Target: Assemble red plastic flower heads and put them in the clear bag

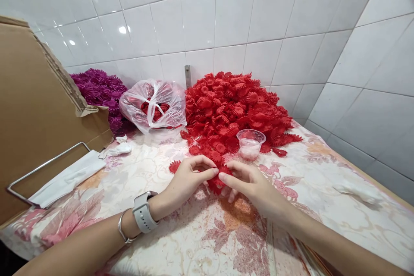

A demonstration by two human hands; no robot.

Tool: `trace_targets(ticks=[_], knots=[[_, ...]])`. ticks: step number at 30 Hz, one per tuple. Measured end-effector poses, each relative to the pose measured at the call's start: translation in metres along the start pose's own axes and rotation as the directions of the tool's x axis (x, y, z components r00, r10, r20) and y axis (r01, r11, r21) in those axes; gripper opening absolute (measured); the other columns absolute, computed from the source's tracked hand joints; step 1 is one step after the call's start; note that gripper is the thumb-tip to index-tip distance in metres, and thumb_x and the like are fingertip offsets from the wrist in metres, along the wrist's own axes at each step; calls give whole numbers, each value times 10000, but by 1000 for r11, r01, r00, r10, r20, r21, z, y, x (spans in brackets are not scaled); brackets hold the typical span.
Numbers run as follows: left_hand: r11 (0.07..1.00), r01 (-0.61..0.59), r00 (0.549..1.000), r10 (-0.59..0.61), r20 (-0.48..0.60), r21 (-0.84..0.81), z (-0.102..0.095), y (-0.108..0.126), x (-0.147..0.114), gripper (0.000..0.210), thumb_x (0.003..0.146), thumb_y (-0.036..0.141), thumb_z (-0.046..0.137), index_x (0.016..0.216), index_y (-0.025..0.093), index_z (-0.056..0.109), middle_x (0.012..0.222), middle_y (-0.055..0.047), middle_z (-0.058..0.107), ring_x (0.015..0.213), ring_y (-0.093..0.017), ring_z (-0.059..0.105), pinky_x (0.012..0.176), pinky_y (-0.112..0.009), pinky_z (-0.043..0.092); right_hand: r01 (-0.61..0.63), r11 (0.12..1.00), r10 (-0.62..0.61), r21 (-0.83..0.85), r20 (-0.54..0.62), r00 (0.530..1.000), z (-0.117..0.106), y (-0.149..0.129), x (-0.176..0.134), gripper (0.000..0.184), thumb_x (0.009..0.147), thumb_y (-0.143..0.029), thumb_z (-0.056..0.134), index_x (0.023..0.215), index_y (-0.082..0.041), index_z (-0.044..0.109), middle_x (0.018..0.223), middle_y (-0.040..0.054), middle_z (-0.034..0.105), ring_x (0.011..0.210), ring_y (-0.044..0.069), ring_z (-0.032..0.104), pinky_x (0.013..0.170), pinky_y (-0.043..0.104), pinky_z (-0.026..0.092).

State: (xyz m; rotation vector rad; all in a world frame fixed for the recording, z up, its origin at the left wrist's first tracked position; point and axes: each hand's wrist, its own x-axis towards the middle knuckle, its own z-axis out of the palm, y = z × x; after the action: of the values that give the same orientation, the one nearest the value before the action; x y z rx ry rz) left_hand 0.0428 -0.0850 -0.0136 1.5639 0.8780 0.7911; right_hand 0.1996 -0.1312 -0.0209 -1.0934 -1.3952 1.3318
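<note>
Between my two hands is a red fabric flower (216,187) with notched petals, partly hidden by the fingers. My left hand (195,172), with a watch and a bangle at the wrist, pinches it from the left with thumb and forefinger. From the right, my right hand (246,179) holds it the same way, thumb tip close to the other thumb. Just beyond the fingers rises a large heap of red flowers (233,103). A clear plastic cup (251,144) with whitish contents stands at the heap's front edge. One loose red flower (174,166) lies left of my left hand.
At left stands a cardboard box (42,95), with a metal wire frame (48,164) and folded white paper (66,181) before it. Behind are a purple flower pile (100,95) and a tied plastic bag (153,105) holding red pieces. Crumpled tissue (119,149) lies on the floral tablecloth (155,246).
</note>
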Motion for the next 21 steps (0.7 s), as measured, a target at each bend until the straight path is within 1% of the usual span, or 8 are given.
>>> trace_targets(ticks=[3, 5, 8, 11, 13, 15, 18, 21], knots=[[1000, -15, 1000, 15, 25, -27, 2, 3, -2, 176, 688, 258, 635, 825, 159, 588, 712, -1, 610, 621, -110, 558, 565, -217, 421, 56, 994, -58, -99, -26, 998, 1, 1, -2, 167, 815, -332, 498, 868, -174, 494, 598, -29, 574, 509, 102, 560, 486, 217, 440], [1000, 4, 996, -3, 87, -6, 3, 5, -4, 201, 706, 292, 623, 851, 154, 609, 762, -13, 614, 652, -113, 553, 595, -224, 423, 84, 990, -87, -109, -21, 996, 1, 1, -3, 186, 829, -328, 473, 952, -192, 450, 606, -38, 577, 503, 105, 566, 476, 215, 439], [999, 50, 985, -48, 165, -6, 4, 6, -6, 262, 764, 369, 552, 710, 123, 625, 693, -22, 587, 624, -107, 525, 580, -222, 414, 52, 986, -60, -158, -47, 997, 1, 1, -4, 274, 828, -383, 458, 1028, -207, 396, 598, -44, 576, 454, 114, 554, 419, 212, 413], [990, 79, 989, -62, 136, -118, 5, 4, -5, 295, 768, 393, 543, 682, 118, 607, 641, -23, 579, 589, -109, 535, 554, -220, 427, 38, 980, -63, -198, -124, 990, 1, 0, -5, 326, 814, -419, 470, 1051, -210, 388, 562, -58, 557, 390, 104, 503, 373, 200, 361], [982, 80, 992, -62, 108, -172, 5, 3, -4, 275, 751, 390, 568, 717, 121, 608, 653, -29, 595, 580, -112, 553, 538, -216, 435, 76, 979, -110, -192, -173, 979, 1, -2, -5, 308, 815, -415, 471, 1032, -207, 404, 556, -59, 548, 373, 92, 474, 377, 200, 353], [978, 91, 992, -73, 99, -190, 5, 3, -2, 271, 732, 386, 594, 690, 119, 605, 634, -29, 599, 551, -102, 551, 506, -197, 418, 105, 979, -141, -174, -209, 968, 0, -2, -5, 270, 822, -403, 465, 998, -203, 423, 547, -59, 537, 370, 91, 467, 387, 209, 362], [977, 113, 991, -98, 90, -182, 5, 5, -2, 273, 717, 358, 618, 597, 115, 592, 562, -13, 580, 507, -85, 533, 474, -177, 389, 129, 979, -164, -160, -230, 959, -1, -2, -5, 216, 824, -376, 472, 952, -203, 448, 557, -55, 522, 397, 98, 484, 411, 221, 382], [978, 123, 989, -108, 98, -168, 4, 7, -4, 244, 714, 324, 623, 596, 111, 613, 572, -22, 600, 513, -88, 542, 494, -185, 402, 184, 954, -235, -238, -206, 950, -2, -1, -6, 154, 808, -346, 510, 859, -201, 498, 598, -36, 529, 481, 105, 506, 453, 223, 394]])
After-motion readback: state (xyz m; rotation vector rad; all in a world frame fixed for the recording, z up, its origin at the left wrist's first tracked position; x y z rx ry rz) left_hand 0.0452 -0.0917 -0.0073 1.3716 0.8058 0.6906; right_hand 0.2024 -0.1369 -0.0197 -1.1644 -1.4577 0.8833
